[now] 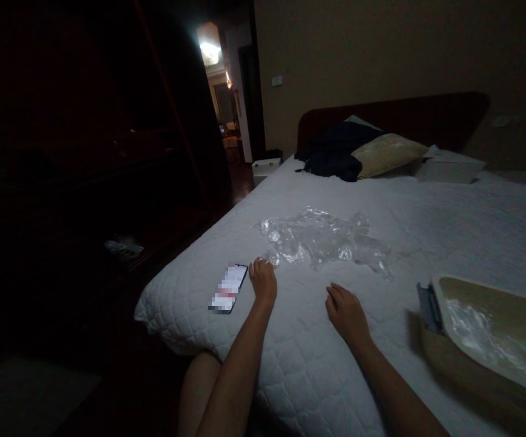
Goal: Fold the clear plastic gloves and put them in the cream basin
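Note:
A crumpled clear plastic bag (321, 241) lies spread on the white quilted bed (449, 218). My left hand (263, 280) rests on the bed at the bag's near left corner, its fingers curled and pinching that edge. My right hand (345, 312) lies on the quilt just short of the bag, fingers bent down loosely, holding nothing that I can see. A phone (229, 287) with a lit screen lies just left of my left hand.
A beige bin (485, 331) lined with clear plastic lies on the bed at the right. Pillows (387, 154) and dark clothing (333, 153) sit by the headboard. A dark wardrobe stands on the left; a lit doorway (224, 91) is beyond.

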`<state>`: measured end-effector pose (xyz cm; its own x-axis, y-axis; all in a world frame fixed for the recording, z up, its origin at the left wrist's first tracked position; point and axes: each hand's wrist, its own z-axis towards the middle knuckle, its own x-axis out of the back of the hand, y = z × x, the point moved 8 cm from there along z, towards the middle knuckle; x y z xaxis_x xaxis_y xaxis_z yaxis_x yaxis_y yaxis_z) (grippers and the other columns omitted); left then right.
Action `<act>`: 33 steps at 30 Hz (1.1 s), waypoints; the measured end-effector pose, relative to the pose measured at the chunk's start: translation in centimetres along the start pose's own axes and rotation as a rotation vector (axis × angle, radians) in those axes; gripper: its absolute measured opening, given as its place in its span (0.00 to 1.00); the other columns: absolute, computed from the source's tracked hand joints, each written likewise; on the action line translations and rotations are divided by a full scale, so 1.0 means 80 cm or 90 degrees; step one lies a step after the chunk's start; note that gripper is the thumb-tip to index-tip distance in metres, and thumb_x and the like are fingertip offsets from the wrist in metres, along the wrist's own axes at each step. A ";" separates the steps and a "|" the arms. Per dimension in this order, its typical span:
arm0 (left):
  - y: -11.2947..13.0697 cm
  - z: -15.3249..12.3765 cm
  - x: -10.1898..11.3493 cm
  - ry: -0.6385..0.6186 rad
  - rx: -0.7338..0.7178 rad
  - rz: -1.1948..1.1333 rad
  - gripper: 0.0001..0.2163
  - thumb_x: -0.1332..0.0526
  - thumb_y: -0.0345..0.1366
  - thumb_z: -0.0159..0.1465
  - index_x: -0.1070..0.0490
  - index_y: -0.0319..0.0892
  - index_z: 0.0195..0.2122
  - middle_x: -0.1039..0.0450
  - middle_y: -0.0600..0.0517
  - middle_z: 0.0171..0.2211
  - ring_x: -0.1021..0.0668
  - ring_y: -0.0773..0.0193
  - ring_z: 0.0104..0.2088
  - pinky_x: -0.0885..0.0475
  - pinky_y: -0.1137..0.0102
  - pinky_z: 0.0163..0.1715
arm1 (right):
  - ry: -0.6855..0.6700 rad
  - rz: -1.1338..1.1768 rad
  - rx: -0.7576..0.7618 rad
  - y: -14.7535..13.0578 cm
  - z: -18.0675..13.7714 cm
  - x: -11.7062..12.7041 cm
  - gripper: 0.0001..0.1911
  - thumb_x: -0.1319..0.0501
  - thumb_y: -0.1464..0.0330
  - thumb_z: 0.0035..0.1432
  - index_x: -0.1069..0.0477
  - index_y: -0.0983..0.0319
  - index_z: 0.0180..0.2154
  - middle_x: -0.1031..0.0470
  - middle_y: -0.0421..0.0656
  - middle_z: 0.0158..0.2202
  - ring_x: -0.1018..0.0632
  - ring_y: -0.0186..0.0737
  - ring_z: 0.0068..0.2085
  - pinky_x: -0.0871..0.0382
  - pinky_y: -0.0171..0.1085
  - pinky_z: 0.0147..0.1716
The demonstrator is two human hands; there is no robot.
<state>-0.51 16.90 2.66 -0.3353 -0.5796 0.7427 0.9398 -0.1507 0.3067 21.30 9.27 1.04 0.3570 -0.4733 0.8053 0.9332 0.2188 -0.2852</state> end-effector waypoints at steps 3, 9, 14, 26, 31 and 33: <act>0.002 0.000 0.009 0.002 0.001 -0.027 0.07 0.47 0.25 0.57 0.32 0.40 0.32 0.30 0.45 0.37 0.33 0.55 0.46 0.44 0.57 0.49 | 0.015 0.001 0.007 0.001 -0.001 -0.001 0.15 0.49 0.71 0.54 0.30 0.66 0.41 0.29 0.51 0.44 0.28 0.44 0.45 0.38 0.43 0.47; 0.012 -0.009 0.023 -0.004 0.070 -0.350 0.04 0.47 0.29 0.58 0.34 0.41 0.29 0.33 0.49 0.30 0.30 0.61 0.35 0.37 0.65 0.39 | 0.031 0.017 0.004 0.003 -0.002 -0.001 0.14 0.49 0.71 0.54 0.31 0.64 0.41 0.29 0.50 0.44 0.28 0.44 0.45 0.37 0.43 0.47; 0.035 -0.045 0.006 -0.061 0.344 -0.862 0.07 0.40 0.36 0.53 0.37 0.41 0.31 0.34 0.54 0.28 0.29 0.67 0.29 0.35 0.72 0.31 | 0.050 0.076 0.000 0.003 -0.004 0.008 0.14 0.50 0.70 0.56 0.31 0.65 0.41 0.28 0.51 0.43 0.29 0.44 0.45 0.37 0.45 0.47; 0.092 -0.108 -0.031 -0.329 0.522 -1.248 0.05 0.39 0.30 0.48 0.33 0.37 0.26 0.32 0.54 0.24 0.30 0.69 0.26 0.36 0.74 0.29 | 0.047 0.361 -0.078 -0.008 -0.041 0.055 0.17 0.45 0.63 0.54 0.38 0.61 0.45 0.33 0.46 0.38 0.29 0.39 0.34 0.32 0.39 0.34; 0.090 -0.115 -0.034 -0.376 0.579 -1.258 0.04 0.43 0.31 0.46 0.38 0.38 0.18 0.34 0.54 0.20 0.32 0.69 0.22 0.38 0.73 0.24 | -0.003 0.518 -0.214 0.002 -0.048 0.036 0.19 0.40 0.61 0.48 0.35 0.61 0.43 0.30 0.47 0.39 0.27 0.40 0.35 0.31 0.40 0.36; 0.093 -0.117 -0.032 -0.404 0.575 -1.259 0.05 0.44 0.31 0.46 0.39 0.38 0.17 0.33 0.52 0.20 0.32 0.69 0.21 0.39 0.74 0.23 | -0.022 0.627 -0.291 0.014 -0.051 0.022 0.20 0.38 0.61 0.46 0.34 0.61 0.41 0.29 0.47 0.39 0.26 0.40 0.35 0.31 0.40 0.37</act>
<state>7.95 9.77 -2.53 -0.6521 0.0643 -0.7554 -0.6905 0.3609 0.6268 23.12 5.19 0.04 0.9627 -0.2379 0.1287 0.1668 0.1477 -0.9749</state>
